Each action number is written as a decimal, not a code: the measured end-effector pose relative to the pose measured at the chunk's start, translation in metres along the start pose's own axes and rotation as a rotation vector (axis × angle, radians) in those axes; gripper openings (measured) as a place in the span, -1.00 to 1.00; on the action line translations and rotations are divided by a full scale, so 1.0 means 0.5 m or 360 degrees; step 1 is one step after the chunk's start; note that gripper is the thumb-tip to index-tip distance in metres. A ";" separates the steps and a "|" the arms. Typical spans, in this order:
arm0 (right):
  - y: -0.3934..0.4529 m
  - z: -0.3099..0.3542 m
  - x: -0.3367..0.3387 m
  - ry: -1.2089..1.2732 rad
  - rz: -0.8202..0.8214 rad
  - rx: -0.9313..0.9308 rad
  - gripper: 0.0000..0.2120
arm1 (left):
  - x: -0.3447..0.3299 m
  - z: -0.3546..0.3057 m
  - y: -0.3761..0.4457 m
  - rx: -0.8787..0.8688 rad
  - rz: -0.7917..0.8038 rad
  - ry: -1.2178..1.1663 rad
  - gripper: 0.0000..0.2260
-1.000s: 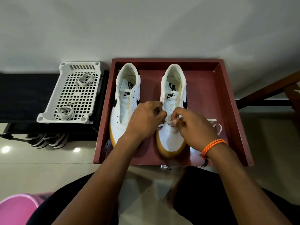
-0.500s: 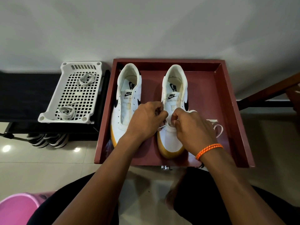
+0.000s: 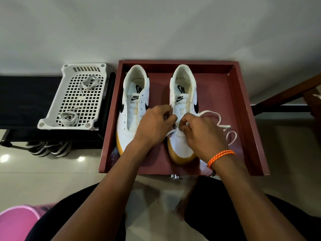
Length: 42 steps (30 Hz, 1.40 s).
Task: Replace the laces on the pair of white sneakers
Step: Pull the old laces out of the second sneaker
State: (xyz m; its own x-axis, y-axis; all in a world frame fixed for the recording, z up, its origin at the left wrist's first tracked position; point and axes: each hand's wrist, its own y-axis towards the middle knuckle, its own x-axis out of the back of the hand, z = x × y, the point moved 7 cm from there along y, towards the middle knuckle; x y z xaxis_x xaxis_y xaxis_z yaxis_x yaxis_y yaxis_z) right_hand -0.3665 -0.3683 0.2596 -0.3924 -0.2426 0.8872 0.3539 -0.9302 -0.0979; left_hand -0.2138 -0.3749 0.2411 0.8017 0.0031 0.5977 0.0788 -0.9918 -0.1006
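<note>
Two white sneakers with black swooshes and gum soles stand toes toward me in a dark red wooden tray point(image 3: 246, 119). The left sneaker point(image 3: 133, 108) has bare eyelets. Over the lower eyelets of the right sneaker point(image 3: 184, 94), my left hand point(image 3: 154, 124) and my right hand point(image 3: 201, 134) each pinch a white lace point(image 3: 217, 117). The lace's loose length loops across the tray floor to the right of that shoe. My fingertips hide the eyelets being worked.
A white perforated plastic basket point(image 3: 52, 117) on a black bench at the left holds two bundled white laces point(image 3: 89, 83) point(image 3: 68, 117). Striped sandals point(image 3: 48, 148) lie under the bench. A pink bucket point(image 3: 17, 221) is at the lower left. A wooden rail point(image 3: 284, 94) runs at the right.
The lace's loose loop has swung out wider to the right of the shoe. My right hand has shifted slightly right and down; my left hand stays at the eyelets.
</note>
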 end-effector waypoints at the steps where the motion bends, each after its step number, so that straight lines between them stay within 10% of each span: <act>1: 0.001 -0.003 0.002 -0.0025 -0.0029 -0.0022 -0.95 | 0.001 0.000 0.000 -0.0005 -0.0017 0.0006 -0.76; 8: 0.009 -0.076 0.087 0.0130 -0.0578 -0.0360 -0.87 | -0.006 0.011 0.001 0.0054 0.0062 -0.0074 -0.79; 15: 0.007 -0.013 -0.006 0.0069 0.0053 -0.0003 -0.92 | -0.003 0.004 -0.002 0.0023 0.0054 -0.0050 -0.79; 25: 0.015 -0.072 0.074 -0.0006 -0.0452 -0.0263 -0.89 | -0.007 -0.003 -0.005 0.0014 0.0081 -0.0049 -0.81; 31: 0.011 -0.025 -0.003 0.0063 0.0037 0.0039 -0.89 | -0.002 -0.003 -0.005 -0.0026 0.0043 0.0020 -0.78; 42: 0.018 -0.031 0.032 0.0753 -0.0043 -0.0109 -0.68 | -0.005 -0.001 -0.002 -0.0073 0.0002 0.0045 -0.78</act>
State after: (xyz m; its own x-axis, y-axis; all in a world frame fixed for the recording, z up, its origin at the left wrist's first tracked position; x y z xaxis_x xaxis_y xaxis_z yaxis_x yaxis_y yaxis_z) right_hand -0.3826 -0.3849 0.2660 -0.7495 -0.3023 0.5890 0.2878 -0.9500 -0.1212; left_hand -0.2161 -0.3737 0.2400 0.7845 -0.0009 0.6202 0.0502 -0.9966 -0.0651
